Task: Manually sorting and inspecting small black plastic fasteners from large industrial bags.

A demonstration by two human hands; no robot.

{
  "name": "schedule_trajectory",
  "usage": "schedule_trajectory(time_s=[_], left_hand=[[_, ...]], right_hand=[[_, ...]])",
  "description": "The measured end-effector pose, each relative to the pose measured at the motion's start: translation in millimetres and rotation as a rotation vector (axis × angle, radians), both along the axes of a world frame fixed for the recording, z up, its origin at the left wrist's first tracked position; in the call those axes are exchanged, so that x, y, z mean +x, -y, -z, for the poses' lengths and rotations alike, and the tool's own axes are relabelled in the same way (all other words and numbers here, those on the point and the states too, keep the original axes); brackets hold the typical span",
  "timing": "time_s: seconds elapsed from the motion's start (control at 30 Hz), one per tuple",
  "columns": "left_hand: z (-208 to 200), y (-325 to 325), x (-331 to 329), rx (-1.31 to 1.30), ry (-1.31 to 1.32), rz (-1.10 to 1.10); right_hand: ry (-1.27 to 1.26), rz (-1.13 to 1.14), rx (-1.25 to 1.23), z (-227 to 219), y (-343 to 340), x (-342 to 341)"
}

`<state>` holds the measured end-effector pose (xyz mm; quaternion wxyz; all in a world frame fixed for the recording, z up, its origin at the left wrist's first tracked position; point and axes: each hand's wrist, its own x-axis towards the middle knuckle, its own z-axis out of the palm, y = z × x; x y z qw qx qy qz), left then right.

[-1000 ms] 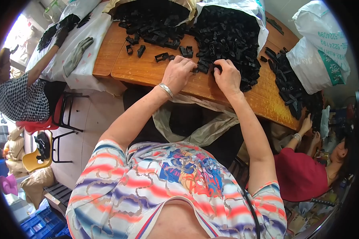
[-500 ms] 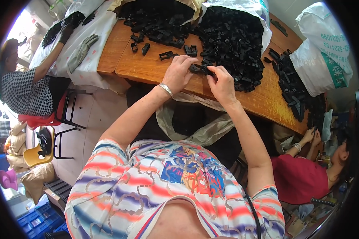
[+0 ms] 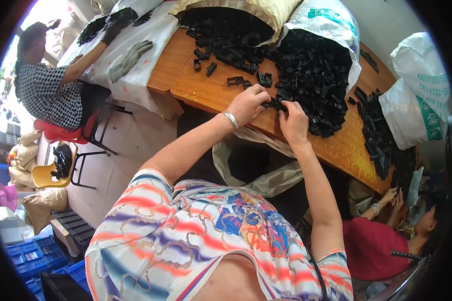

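Over the front edge of the wooden table, both my hands are closed on small black plastic parts (image 3: 274, 104). My left hand (image 3: 248, 105) pinches from one side, a bracelet on its wrist. From the other side, my right hand (image 3: 294, 123) grips with thumb and fingers. The fingers partly hide what is held, and I cannot tell if it is one piece or two joined. Just beyond my left hand lie a few loose black plastic parts (image 3: 264, 79). A large heap of small black parts (image 3: 314, 83) spreads beside my right hand.
A paper sack (image 3: 266, 17) and a white sack (image 3: 331, 20) spill parts onto the table (image 3: 198, 89). Slender black pieces (image 3: 371, 133) lie at the right. Under the table edge hangs an open bag (image 3: 276, 183). One person (image 3: 47, 95) sits left, another (image 3: 376, 246) right.
The view has shifted, so the table and people appear farther right and lower. My hands have come closer together around the black parts, which they keep holding.
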<state>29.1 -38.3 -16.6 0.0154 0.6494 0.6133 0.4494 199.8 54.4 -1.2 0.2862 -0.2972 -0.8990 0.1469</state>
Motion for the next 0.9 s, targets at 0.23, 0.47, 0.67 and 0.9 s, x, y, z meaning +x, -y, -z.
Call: schedule_trajectory(time_s=[0.23, 0.47, 0.67, 0.9], left_hand=[[-3.0, 5.6, 1.6, -0.009, 0.091, -0.067], [2.3, 10.2, -2.1, 0.005, -0.037, -0.046], [14.8, 10.2, 12.4, 0.107, -0.024, -0.016], [12.3, 13.4, 22.5, 0.091, 0.042, -0.064]], right_hand=[[-0.076, -0.016, 0.025, 0.3, -1.4, -2.2], [-0.058, -0.105, -0.066, -6.9, 13.7, -4.0], [-0.019, -0.05, 0.009, 2.1, 1.7, -11.7], [-0.046, -0.027, -0.082, -4.9, 2.1, -3.9]])
